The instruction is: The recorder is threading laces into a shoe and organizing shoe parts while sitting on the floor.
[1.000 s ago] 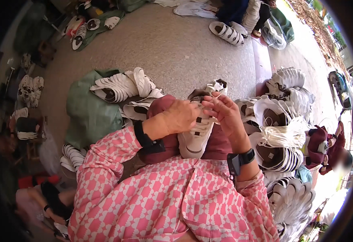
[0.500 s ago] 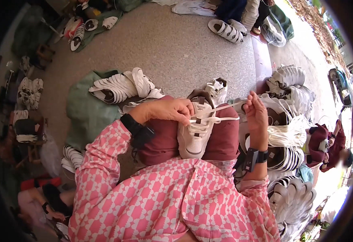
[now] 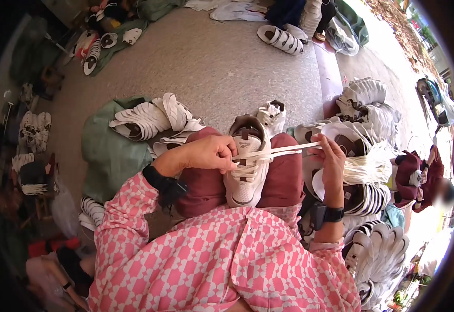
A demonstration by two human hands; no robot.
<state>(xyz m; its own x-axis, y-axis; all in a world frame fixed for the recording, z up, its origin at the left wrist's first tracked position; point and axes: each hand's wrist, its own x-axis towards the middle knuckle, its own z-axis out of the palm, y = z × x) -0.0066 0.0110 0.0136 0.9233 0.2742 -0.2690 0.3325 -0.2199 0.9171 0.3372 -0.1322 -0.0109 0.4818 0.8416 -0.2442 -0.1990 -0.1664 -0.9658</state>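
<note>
A white and beige sneaker (image 3: 245,179) with a dark brown lining rests between my knees, its toe toward me. White shoelaces (image 3: 289,150) cross its front and stretch out to the right. My right hand (image 3: 331,158) is raised over my right knee, pinching the lace ends between thumb and fingers. At the sneaker's left side, my left hand (image 3: 211,153) is closed, its fingertips against the edge of the lacing. What lies between those fingertips is hidden. Another white shoe (image 3: 271,117) stands just beyond the sneaker.
Stacked white shoe uppers (image 3: 146,120) lie on a green cloth (image 3: 105,148) to the left. More uppers (image 3: 367,99) and a bundle of white laces (image 3: 367,169) are piled at my right. Other people sit at the lower left (image 3: 55,278) and far right (image 3: 411,179).
The spread laces have come together into a taut line toward my right hand, which is a little lower. My left hand has drawn slightly left, from over the lacing to its edge.
</note>
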